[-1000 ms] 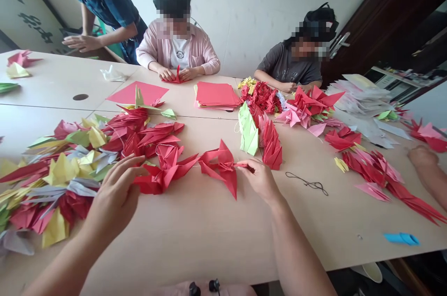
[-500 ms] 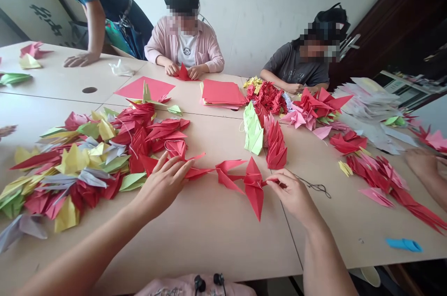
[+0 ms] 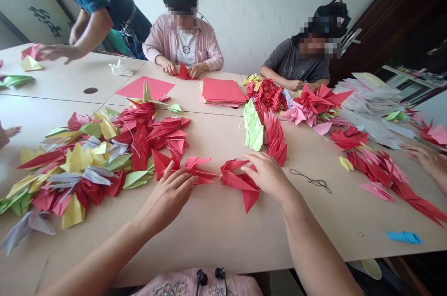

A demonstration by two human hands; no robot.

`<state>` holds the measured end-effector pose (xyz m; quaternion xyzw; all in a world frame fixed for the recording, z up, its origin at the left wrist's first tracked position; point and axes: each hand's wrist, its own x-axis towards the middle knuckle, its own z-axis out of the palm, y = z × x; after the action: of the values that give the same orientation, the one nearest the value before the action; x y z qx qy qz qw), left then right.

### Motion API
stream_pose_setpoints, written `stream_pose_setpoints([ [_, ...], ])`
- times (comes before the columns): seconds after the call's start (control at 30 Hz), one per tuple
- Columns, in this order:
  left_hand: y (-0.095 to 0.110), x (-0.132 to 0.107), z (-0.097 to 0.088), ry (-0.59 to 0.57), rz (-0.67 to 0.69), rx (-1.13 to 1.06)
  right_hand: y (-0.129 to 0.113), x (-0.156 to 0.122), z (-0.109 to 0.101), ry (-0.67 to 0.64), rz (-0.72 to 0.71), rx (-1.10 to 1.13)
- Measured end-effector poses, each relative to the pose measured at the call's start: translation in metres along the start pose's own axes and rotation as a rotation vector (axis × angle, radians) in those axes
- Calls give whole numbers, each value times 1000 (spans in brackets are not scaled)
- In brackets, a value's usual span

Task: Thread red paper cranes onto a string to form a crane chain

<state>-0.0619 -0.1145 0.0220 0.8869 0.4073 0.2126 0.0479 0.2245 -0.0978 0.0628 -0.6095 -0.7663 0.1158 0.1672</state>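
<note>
My left hand lies flat on the table with its fingers spread, the fingertips touching a red paper crane. My right hand is closed over the right end of another red paper crane, fingers pressed together and pointing left. The two cranes lie side by side between my hands. Just left of my left hand begins a big pile of red, yellow, green and grey folded cranes.
Stacked green cranes and red cranes lie beyond my right hand, a black string to its right. Red paper sheets sit further back. Two people fold opposite, one stands at far left, and another person's hand is at right.
My right hand has moved left with the red crane, closing the gap to the other crane. My left hand stayed by the pile and flattened.
</note>
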Motion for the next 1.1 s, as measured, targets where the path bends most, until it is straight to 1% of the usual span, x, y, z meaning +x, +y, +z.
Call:
stream_pose_setpoints([
  [0.07,1,-2,0,10,-2,-24,-1,8,4,-22,-17,-27],
  [0.13,1,-5,0,22,-10,-49,3,10,5,-32,-26,-51],
  [0.27,3,-14,-1,64,-7,-112,16,1,-5,7,-7,-107],
  [0.33,3,-18,-3,134,-36,-128,13,-3,-12,52,6,-132],
  [0.37,2,-19,-3,189,-73,-125,7,-5,-14,77,-3,-140],
  [0.43,-1,-22,-4,311,-183,-98,-13,-6,-14,108,-71,-142],
  [0.47,-3,-22,-4,359,-245,-81,-26,-6,-11,97,-147,-144],
  [0.5,-5,-22,-4,386,-303,-67,-39,-5,-5,59,-225,-141],
  [0.53,-8,-22,-3,393,-351,-60,-51,-4,2,10,-273,-149],
  [0.6,-14,-21,-1,356,-410,-69,-70,-3,19,-88,-294,-206],
  [0.63,-16,-20,1,326,-424,-84,-76,-2,29,-113,-284,-228],
  [0.7,-20,-19,5,264,-429,-124,-80,-2,44,-128,-264,-244],
  [0.77,-23,-18,8,211,-418,-173,-77,-2,53,-125,-253,-237],
  [0.87,-26,-16,10,165,-406,-245,-66,-5,53,-119,-238,-220],
  [1.03,-24,-15,8,185,-420,-313,-44,-19,36,-83,-182,-206],
  [1.1,-21,-16,8,192,-415,-337,-42,-26,28,-57,-169,-202],
])
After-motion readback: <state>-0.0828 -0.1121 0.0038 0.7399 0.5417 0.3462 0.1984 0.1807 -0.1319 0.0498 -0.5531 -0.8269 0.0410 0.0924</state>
